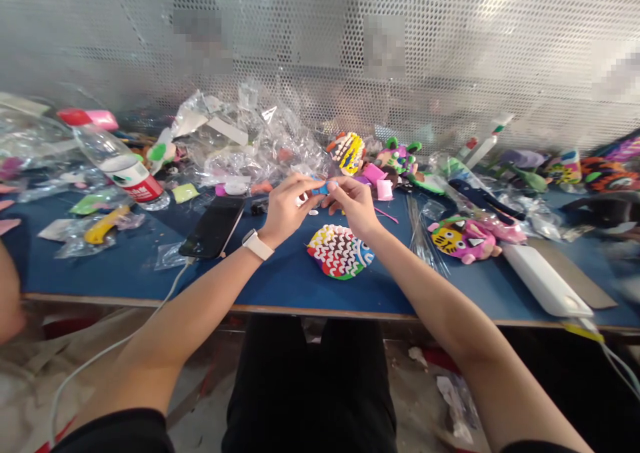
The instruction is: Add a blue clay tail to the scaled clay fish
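Between the fingertips of both my hands is a small piece of blue modelling clay (320, 189), held above the blue table. My left hand (287, 203), with a white watch on the wrist, pinches it from the left. From the other side my right hand (354, 203) pinches it too, fingers bent. Just below my hands a colourful clay fish (336, 252) lies flat, with white wavy scales over coloured stripes and a blue-and-white head at its right end. The exact shape of the blue piece is partly hidden by my fingers.
A black phone (214, 226) with a cable lies left, near a water bottle (123, 166). Crumpled clear plastic bags (250, 140) pile up behind. To the right are thin wires (423, 233), a pink-and-yellow clay figure (463, 238) and a white power bank (545, 280). Another person's arm (9, 300) shows far left.
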Demonstrator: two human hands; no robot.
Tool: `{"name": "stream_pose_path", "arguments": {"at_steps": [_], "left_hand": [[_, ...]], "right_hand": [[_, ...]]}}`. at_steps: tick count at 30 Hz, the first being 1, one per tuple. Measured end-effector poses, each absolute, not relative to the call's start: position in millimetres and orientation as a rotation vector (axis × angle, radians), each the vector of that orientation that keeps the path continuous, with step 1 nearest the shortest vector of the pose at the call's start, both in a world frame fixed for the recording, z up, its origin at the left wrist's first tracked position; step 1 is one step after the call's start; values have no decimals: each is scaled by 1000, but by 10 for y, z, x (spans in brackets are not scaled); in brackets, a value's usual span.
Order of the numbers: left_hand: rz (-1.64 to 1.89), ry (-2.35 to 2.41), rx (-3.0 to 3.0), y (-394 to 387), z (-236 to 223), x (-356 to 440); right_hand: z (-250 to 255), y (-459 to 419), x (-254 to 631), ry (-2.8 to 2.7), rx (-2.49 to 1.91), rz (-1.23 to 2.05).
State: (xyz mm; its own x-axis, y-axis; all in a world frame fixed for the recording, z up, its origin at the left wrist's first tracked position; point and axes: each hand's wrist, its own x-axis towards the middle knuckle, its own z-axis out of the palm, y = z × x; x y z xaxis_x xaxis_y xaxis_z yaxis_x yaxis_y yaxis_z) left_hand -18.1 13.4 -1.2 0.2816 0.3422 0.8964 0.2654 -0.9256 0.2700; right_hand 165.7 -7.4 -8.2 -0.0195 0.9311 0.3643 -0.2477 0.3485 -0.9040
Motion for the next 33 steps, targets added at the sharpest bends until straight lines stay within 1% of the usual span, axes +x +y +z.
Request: {"name": "stream_pose_path", "arguments": {"at_steps": [6, 11, 16, 23, 33], "left_hand": [[1773, 667, 2511, 158, -28, -197], [1832, 629, 2577, 179, -46, -202], [1787, 676, 2599, 184, -60, -215], [1826, 642, 2571, 170, -45, -212], [1821, 711, 2485, 135, 0, -202]], "right_hand": [[-83, -70, 1649, -1185, -727, 1173], [-94, -69, 1637, -1139, -720, 1192], [-91, -104, 1589, -1185, -727, 1077], [-102, -112, 1566, -1205, -697, 1086], [-100, -93, 1667, -1410, -649, 886]]}}
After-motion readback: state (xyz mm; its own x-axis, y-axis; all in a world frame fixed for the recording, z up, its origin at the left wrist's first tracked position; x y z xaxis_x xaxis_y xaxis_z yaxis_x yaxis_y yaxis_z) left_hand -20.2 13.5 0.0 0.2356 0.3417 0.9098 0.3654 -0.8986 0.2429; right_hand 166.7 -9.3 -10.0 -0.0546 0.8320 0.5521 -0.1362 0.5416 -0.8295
